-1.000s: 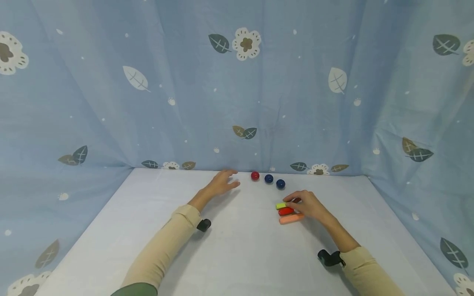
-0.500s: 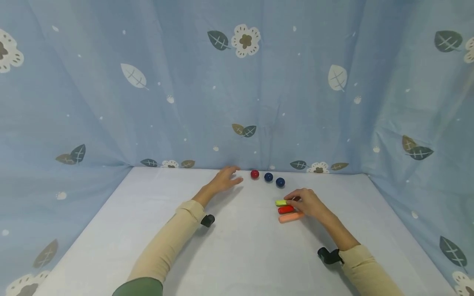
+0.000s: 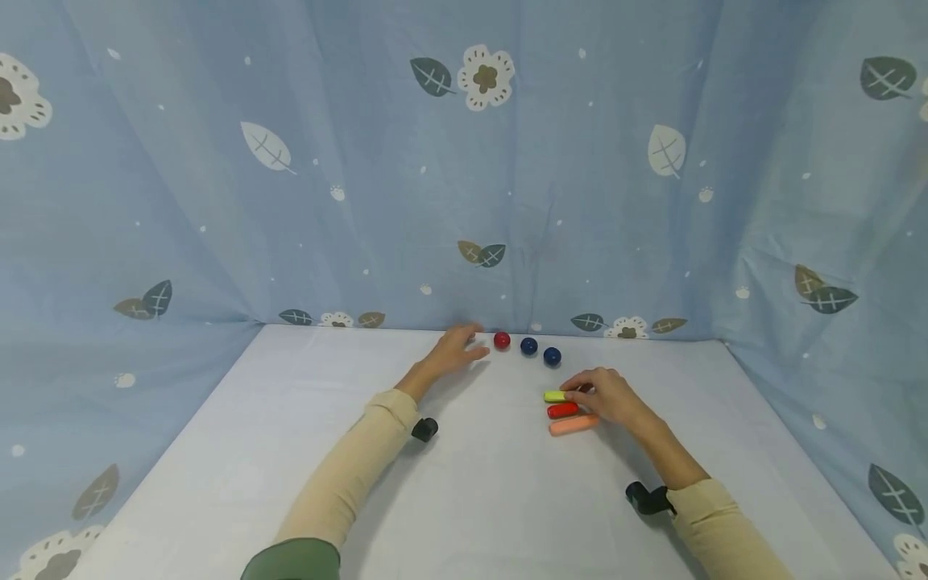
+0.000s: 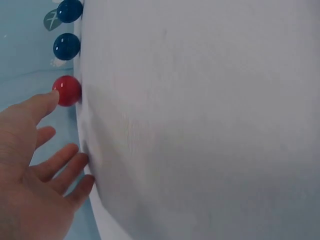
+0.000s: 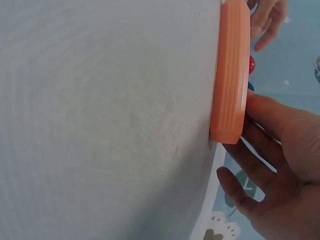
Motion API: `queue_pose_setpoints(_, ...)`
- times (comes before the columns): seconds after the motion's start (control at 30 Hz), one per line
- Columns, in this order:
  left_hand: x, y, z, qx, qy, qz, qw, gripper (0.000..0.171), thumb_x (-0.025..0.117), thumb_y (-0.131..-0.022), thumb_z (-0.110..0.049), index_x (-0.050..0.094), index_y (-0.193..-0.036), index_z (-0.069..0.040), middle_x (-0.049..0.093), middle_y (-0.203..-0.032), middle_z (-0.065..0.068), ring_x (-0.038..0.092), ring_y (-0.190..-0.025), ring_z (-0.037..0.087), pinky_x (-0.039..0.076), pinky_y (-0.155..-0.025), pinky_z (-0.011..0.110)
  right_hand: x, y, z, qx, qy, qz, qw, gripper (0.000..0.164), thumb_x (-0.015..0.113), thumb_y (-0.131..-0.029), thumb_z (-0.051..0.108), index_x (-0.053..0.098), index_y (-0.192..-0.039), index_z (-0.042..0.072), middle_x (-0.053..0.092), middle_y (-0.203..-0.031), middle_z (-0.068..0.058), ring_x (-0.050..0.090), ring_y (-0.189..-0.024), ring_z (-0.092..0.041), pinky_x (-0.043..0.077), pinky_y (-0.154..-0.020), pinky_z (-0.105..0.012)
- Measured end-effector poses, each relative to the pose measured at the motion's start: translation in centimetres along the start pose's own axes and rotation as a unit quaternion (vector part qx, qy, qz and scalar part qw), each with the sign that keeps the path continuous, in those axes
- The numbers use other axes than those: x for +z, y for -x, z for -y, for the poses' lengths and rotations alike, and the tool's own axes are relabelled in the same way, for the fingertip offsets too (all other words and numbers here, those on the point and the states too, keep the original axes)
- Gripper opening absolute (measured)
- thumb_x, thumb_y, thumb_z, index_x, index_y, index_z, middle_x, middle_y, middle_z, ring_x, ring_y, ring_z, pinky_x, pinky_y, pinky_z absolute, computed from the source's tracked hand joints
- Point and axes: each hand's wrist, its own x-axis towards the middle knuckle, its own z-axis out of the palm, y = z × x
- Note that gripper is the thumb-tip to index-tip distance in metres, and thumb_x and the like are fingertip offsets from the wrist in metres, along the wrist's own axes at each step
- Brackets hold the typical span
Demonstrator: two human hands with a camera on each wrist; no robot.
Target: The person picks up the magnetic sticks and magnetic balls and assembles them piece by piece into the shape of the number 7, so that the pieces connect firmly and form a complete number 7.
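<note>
Blue curtain (image 3: pixel 594 193) behind, printed flowers (image 3: pixel 486 77) and leaves (image 3: pixel 266 146), white tabletop (image 3: pixel 507 499)

A person's left hand (image 4: pixel 25 192) extends from the lower left, 4 fingers and thumb apart, the thumb's tip overlapping the edge of a shiny red ball (image 4: pixel 68 91); whether the 2 touch cannot be told. Above in the frame, 2 glossy blue balls (image 4: pixel 66 46) line up with the red 1, all 3 apart, along the edge of a white surface (image 4: pixel 200 100), against pale blue cloth (image 4: pixel 25 65) printed with a dark leaf.
</note>
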Motion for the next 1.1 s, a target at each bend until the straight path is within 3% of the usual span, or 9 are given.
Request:
queue_pose_setpoints(0.47, 0.7, -1.3, -1.1, 0.008, -0.021, 0.005, 0.9997, 0.056, 0.063, -0.096, -0.029, 0.046, -0.144, -0.007, 0.05, -0.145, 0.014, 0.053, -0.129, 0.029, 0.043, -0.108, 0.042, -0.4, -0.2, 0.4, 0.001, 0.024, 0.015, 1.0, 0.017, 0.07, -0.091, 0.017, 0.077, -0.106, 0.012, 0.074, -0.1, -0.002, 0.06, -0.088, -0.015, 0.052, -0.078, -0.032)
queue_pose_setpoints(1.1, 1.8, -2.7, -2.0, 0.03, -0.017, -0.025, 0.9991, 0.047, 0.067, -0.093, -0.02, 0.055, -0.135, -0.002, 0.06, -0.133, 0.017, 0.056, -0.123, 0.031, 0.044, -0.106, 0.041, -0.4, -0.4, 0.3, 0.001, 0.013, 0.02, 1.0, 0.018, 0.07, -0.091, 0.018, 0.077, -0.106, 0.012, 0.074, -0.098, -0.001, 0.061, -0.087, -0.014, 0.052, -0.076, -0.031)
